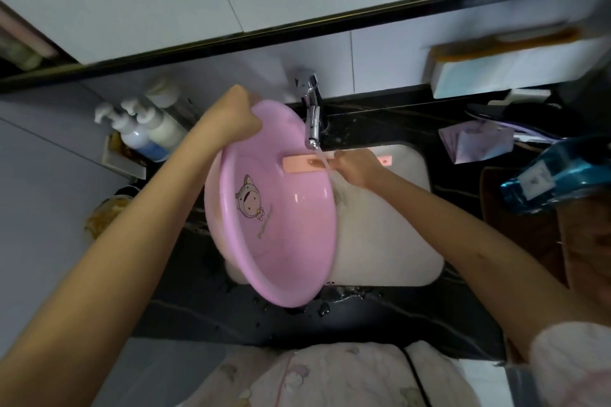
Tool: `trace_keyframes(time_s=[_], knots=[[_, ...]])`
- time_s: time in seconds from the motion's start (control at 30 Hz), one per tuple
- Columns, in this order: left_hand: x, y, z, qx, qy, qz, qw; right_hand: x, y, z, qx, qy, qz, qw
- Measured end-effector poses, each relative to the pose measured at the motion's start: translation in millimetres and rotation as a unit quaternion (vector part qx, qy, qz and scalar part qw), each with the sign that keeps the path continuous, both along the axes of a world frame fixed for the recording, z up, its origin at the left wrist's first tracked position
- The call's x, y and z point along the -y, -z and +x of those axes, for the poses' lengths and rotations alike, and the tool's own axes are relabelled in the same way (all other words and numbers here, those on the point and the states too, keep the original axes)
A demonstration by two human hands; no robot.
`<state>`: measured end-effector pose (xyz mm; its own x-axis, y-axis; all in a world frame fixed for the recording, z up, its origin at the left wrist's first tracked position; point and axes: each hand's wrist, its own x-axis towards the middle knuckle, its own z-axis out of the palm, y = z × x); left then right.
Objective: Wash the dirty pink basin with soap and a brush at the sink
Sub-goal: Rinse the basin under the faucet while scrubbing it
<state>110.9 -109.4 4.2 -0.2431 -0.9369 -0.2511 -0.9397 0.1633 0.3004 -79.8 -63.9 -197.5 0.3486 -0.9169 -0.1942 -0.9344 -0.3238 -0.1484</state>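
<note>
- Pink basin (281,208) tipped steeply on edge over the left part of the white sink (396,235), opening turned toward the tap (312,122); cartoon print and a brownish smear on its floor.
- Water (325,162) running from the tap, falling just beside the basin's right rim.
- Left hand (231,116): grip clamped on the basin's far rim, fingers curled over the edge.
- Right hand (357,168): grip closed round an orange-pink brush (297,164), held level under the stream, one end reaching over the basin's inner wall.
- Basin's lower rim overhanging the wet black table (380,317).
- Pump bottles (142,129) near the left forearm; blue bottle (562,172) well apart on the right; open sink bowl below the right hand.
</note>
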Motion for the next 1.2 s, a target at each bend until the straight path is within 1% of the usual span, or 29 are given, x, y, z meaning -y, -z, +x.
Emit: trace_keyframes(time_s=[0.07,0.13,0.17,0.2,0.27,0.3,0.33,0.4,0.43,0.47,0.53,0.57,0.6,0.67,0.7,0.73,0.77,0.8,0.87,0.93,0.97,1.0,1.07,1.13,1.17,1.2], knots=[[6.2,1.2,2.8,-0.014,-0.009,0.041,0.999,-15.4,10.7,-2.2,0.069,0.030,0.095,0.993],[8.6,4.2,11.0,-0.024,-0.010,0.056,0.998,-30.2,22.3,-0.2,0.116,0.053,0.196,0.972],[9.1,6.8,16.3,-0.029,-0.010,0.055,0.998,-38.0,30.2,1.5,0.145,0.058,0.257,0.954],[8.3,8.5,21.4,-0.034,-0.012,0.051,0.998,-45.5,35.3,5.0,0.184,0.065,0.322,0.926],[7.3,11.9,29.0,-0.046,-0.023,0.044,0.998,-56.3,47.2,8.4,0.215,0.040,0.418,0.882],[7.8,13.0,30.7,-0.051,-0.025,0.042,0.997,-56.7,51.1,7.0,0.212,0.020,0.442,0.872],[8.2,13.0,31.1,-0.053,-0.022,0.041,0.998,-56.1,46.7,4.7,0.204,0.003,0.451,0.869],[9.4,12.4,27.0,-0.048,-0.006,0.044,0.998,-46.2,32.5,-1.0,0.223,0.018,0.436,0.871],[9.9,11.4,24.0,-0.044,0.002,0.044,0.998,-37.4,22.8,-3.9,0.231,0.032,0.415,0.879],[10.4,10.6,21.2,-0.040,0.005,0.044,0.998,-24.8,14.3,-7.6,0.225,0.046,0.374,0.899],[12.7,10.2,15.6,-0.031,0.008,0.044,0.999,0.8,-3.1,-11.8,0.133,0.029,0.261,0.956],[13.7,10.2,13.7,-0.026,0.011,0.045,0.999,13.8,-10.2,-11.5,0.069,0.008,0.195,0.978],[14.3,10.3,12.4,-0.024,0.012,0.047,0.999,25.4,-17.7,-9.9,0.018,-0.018,0.126,0.992],[14.7,10.5,13.0,-0.028,0.003,0.054,0.998,39.3,-30.0,-3.5,-0.035,-0.062,0.001,0.997],[14.8,10.7,14.1,-0.032,-0.003,0.056,0.998,42.5,-36.6,-1.0,-0.051,-0.083,-0.051,0.994],[15.3,11.7,14.8,-0.034,-0.008,0.059,0.998,42.7,-38.9,-0.2,-0.063,-0.099,-0.084,0.990],[15.8,13.9,15.4,-0.036,-0.015,0.063,0.997,39.2,-38.4,-0.5,-0.073,-0.099,-0.095,0.988],[15.6,16.7,15.8,-0.038,-0.022,0.069,0.997,33.5,-33.4,-1.1,-0.070,-0.084,-0.078,0.991],[12.2,24.5,17.6,-0.034,-0.033,0.081,0.996,14.2,-14.2,-1.4,-0.033,-0.056,0.016,0.998],[8.0,35.1,21.4,-0.032,-0.033,0.091,0.995,-6.9,9.2,-3.4,0.008,-0.057,0.118,0.991],[6.7,39.4,23.7,-0.038,-0.033,0.092,0.995,-14.5,15.3,-5.7,0.019,-0.063,0.143,0.988],[6.6,41.9,25.2,-0.042,-0.035,0.091,0.994,-17.4,19.2,-9.0,0.017,-0.066,0.141,0.988],[11.3,43.6,25.1,-0.037,-0.041,0.087,0.995,-16.2,15.6,-13.9,-0.002,-0.053,0.086,0.995],[14.0,45.2,23.8,-0.033,-0.044,0.087,0.995,-14.8,12.7,-16.0,0.010,-0.010,0.065,0.998],[14.3,46.1,23.0,-0.032,-0.046,0.089,0.994,-15.8,13.5,-16.0,0.032,0.006,0.089,0.996],[14.7,46.5,22.3,-0.032,-0.049,0.090,0.994,-15.6,15.6,-16.3,0.054,0.008,0.134,0.989]])
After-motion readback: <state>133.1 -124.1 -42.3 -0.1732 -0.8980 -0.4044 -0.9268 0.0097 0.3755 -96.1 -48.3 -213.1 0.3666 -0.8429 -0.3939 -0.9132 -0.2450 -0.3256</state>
